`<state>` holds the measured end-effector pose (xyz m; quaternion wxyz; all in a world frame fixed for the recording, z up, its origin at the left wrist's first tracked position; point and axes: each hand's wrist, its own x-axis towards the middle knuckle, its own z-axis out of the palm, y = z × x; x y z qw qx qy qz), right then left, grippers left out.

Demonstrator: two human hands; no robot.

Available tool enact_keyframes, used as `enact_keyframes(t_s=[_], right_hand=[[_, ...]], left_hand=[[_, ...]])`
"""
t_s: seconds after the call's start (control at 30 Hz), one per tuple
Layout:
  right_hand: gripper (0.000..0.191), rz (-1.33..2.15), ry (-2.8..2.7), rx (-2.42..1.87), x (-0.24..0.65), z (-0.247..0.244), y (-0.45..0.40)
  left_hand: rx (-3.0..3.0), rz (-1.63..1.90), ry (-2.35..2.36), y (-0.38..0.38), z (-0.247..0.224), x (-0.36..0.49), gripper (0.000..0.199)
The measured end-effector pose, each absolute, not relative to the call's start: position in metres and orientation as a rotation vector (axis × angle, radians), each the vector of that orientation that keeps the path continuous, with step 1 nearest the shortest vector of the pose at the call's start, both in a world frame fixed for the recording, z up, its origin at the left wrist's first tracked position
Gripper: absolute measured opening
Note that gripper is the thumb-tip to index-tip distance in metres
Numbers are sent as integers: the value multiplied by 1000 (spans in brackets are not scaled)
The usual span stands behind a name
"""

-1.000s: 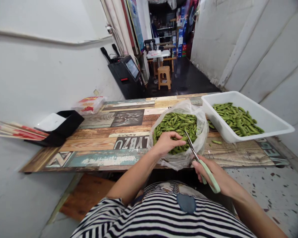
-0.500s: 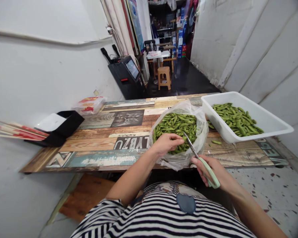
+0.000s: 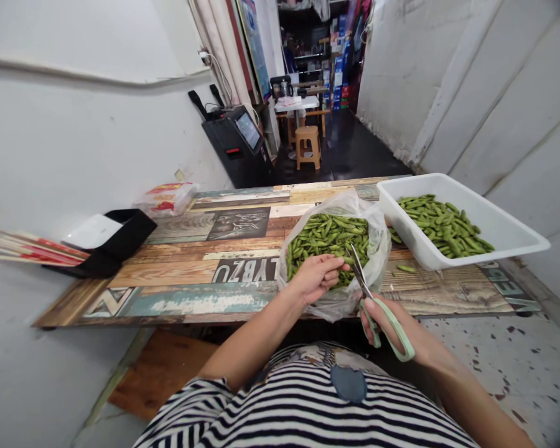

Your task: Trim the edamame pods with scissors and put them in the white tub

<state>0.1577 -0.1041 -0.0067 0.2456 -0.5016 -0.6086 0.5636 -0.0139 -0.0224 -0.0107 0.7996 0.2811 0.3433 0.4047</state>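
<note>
My left hand (image 3: 318, 277) is closed in a pinch over the near part of the plastic bag (image 3: 379, 249). Between its fingertips is a green soybean pod (image 3: 349, 261), mostly covered by the fingers. My right hand (image 3: 394, 323) grips scissors (image 3: 386, 323) with pale green handles. Their blades stand apart and point up and left, with the tips beside the pinched pod. Many green soybean pods (image 3: 329, 233) fill the open bag under my hands.
Right of the bag, a white plastic tub (image 3: 513, 233) holds more pods (image 3: 443, 225). A loose pod (image 3: 406, 269) lies on the wood-patterned table (image 3: 242, 274). At left are a black holder (image 3: 133, 230) with chopsticks (image 3: 37, 247) and a plastic-wrapped package (image 3: 165, 198).
The scissor blades and handles have spread apart. My left fingertips have moved slightly right, closer to the blades, and now a pod shows between them.
</note>
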Motion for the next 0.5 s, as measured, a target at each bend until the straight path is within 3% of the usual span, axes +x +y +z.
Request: enact_keyframes(t_s=[0.37, 0.5], right_hand=[[38, 1620, -1383, -1451, 153, -27, -104], [42, 1665, -1357, -1385, 157, -22, -106]], left_hand=[[460, 982, 834, -15, -13, -33, 4], [577, 988, 882, 0, -6, -56, 11]])
